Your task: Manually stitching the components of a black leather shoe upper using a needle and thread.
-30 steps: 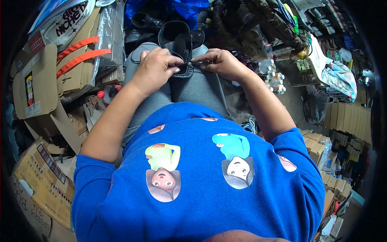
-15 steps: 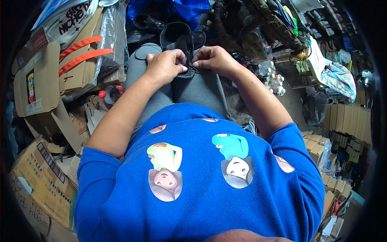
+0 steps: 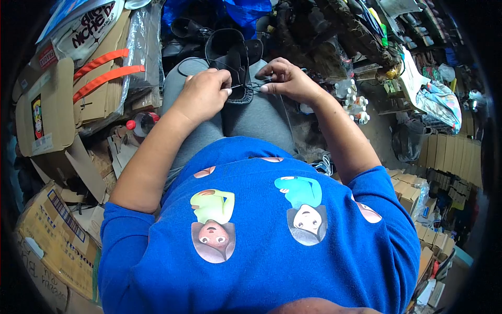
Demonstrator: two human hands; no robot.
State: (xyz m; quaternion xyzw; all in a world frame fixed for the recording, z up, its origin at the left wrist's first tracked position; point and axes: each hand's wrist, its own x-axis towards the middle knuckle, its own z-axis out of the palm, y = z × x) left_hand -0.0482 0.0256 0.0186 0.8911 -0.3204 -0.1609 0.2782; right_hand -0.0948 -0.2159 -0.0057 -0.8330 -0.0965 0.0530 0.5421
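Observation:
A black lace-up shoe (image 3: 238, 62) rests on my lap, its toe toward me and its opening facing away. My left hand (image 3: 208, 93) is closed at the shoe's left side, thumb and forefinger pinching a dark shoelace. On the right, my right hand (image 3: 289, 81) pinches the other part of the shoelace (image 3: 255, 85) between thumb and curled fingers, apart from the shoe. The lace runs across the front of the shoe between both hands. A loose dark loop lies over my left knee.
More black shoes (image 3: 187, 29) lie beyond my knees beside blue plastic (image 3: 248, 11). Cardboard boxes (image 3: 49, 104) and a red-capped bottle (image 3: 142, 124) crowd the left. To the right are several plastic bottles (image 3: 355, 102) and a cluttered wooden rack (image 3: 361, 49).
My hands have drawn apart, the right one moving right, away from the shoe, and the left one slightly left and down. The lace now spans a wider gap.

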